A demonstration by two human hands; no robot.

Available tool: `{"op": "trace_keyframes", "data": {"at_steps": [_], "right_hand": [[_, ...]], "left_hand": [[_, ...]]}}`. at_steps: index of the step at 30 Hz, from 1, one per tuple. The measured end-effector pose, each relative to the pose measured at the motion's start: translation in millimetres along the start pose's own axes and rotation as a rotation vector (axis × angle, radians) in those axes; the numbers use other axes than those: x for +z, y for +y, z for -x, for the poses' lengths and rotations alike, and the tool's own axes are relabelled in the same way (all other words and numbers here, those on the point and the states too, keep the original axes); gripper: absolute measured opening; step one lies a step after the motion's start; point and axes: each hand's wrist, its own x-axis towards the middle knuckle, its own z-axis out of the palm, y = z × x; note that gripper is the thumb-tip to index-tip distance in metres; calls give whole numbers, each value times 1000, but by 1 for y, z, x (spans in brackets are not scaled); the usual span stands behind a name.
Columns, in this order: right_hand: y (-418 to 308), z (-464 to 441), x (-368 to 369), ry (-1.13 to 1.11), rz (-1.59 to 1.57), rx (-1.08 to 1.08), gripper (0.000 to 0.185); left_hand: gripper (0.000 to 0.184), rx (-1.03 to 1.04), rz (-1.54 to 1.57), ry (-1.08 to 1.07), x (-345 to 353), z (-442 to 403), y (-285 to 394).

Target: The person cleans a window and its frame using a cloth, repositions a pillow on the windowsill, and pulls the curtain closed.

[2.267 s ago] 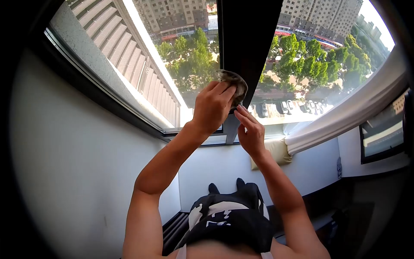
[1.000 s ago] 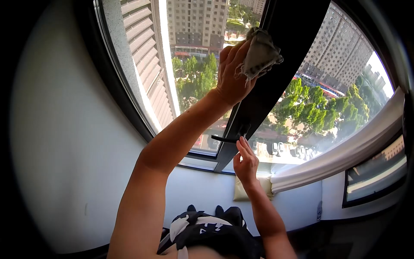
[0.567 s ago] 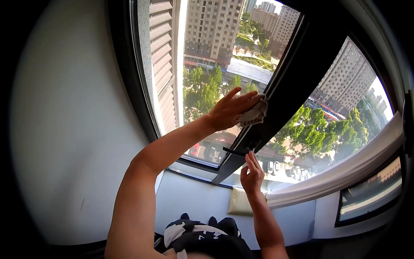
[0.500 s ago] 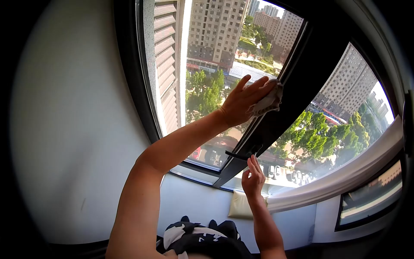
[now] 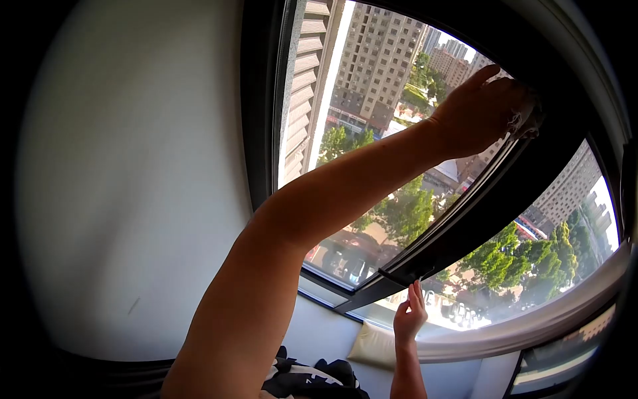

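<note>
My left hand (image 5: 480, 114) reaches high across the glass to the upper part of the dark window frame (image 5: 465, 229). A crumpled pale cloth (image 5: 526, 121) is under its fingers, pressed against the frame. The thumb side points up, and most fingertips are lost in shadow. Lower down, my right hand (image 5: 410, 318) is raised with its fingers stretched upward, just below the black window handle (image 5: 393, 277). Whether those fingertips touch the frame, I cannot tell.
A plain wall (image 5: 153, 166) fills the left. Below the window lies a cream cushion (image 5: 372, 346), and a pale curtain (image 5: 525, 338) sweeps along the lower right. Tall buildings and trees (image 5: 405, 209) show through the glass.
My left hand has slid the cloth up along the frame, toward the upper right. My right hand remains close to the handle, while the whole view has shifted.
</note>
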Motion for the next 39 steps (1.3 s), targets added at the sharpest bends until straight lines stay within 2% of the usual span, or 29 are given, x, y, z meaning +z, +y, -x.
{"op": "trace_keyframes", "data": {"at_steps": [2,6,8,9,10,12,14,16,18,20,22,24,26,28,30,32,34,35,36,37,39], "right_hand": [[-1,-1,-1,-3,25,0,45],[-4,-1,-4,-26,37,-7,43],[-4,-2,-4,-26,34,2,42],[-2,-1,-3,-27,36,-4,41],[-1,-1,-4,-30,38,-12,41],[-2,-1,-5,-32,49,-9,41],[-3,-1,-3,-36,52,-11,40],[-1,-2,-4,-43,114,-54,44],[1,0,-2,-49,96,-58,44],[0,-2,-1,-42,105,-26,45],[-2,0,-4,-46,113,-39,45],[-1,-2,-3,-57,100,-34,45],[-1,-1,-4,-55,106,-40,45],[1,-2,-2,-58,105,-51,45],[1,0,0,-29,100,-44,44],[-1,0,-1,-31,82,-46,44],[0,-2,-3,-32,68,-47,44],[1,-2,-3,-36,61,-51,44],[1,-2,-4,-41,55,-55,44],[1,-2,-5,-48,49,-51,44],[-1,-3,-3,-50,41,-40,45]], "left_hand": [[31,27,-71,-105,-16,7,-25],[47,13,-92,-72,-37,34,-77],[35,99,-157,-22,-49,52,-116],[50,-34,1,-49,-72,52,-117],[53,-82,-39,-81,-81,62,-132],[41,-89,-242,-33,-99,78,-160],[34,-186,-389,-17,-119,98,-185],[33,-184,-484,-147,-129,117,-207],[33,-218,-412,-19,-125,107,-198],[34,-349,-361,-24,-118,102,-190],[30,-373,-436,130,-96,102,-180],[26,-628,-371,231,-76,87,-163],[26,-804,-258,134,-66,80,-138],[29,-675,-408,46,-43,85,-128],[38,-523,-268,104,-32,71,-77],[43,-403,-38,45,-25,63,-12],[48,-364,238,-103,-15,73,49],[42,-256,288,-149,-17,78,72],[37,-150,338,-196,-22,81,84],[37,-152,333,-204,-22,85,82],[41,-24,268,-193,-22,89,68]]}}
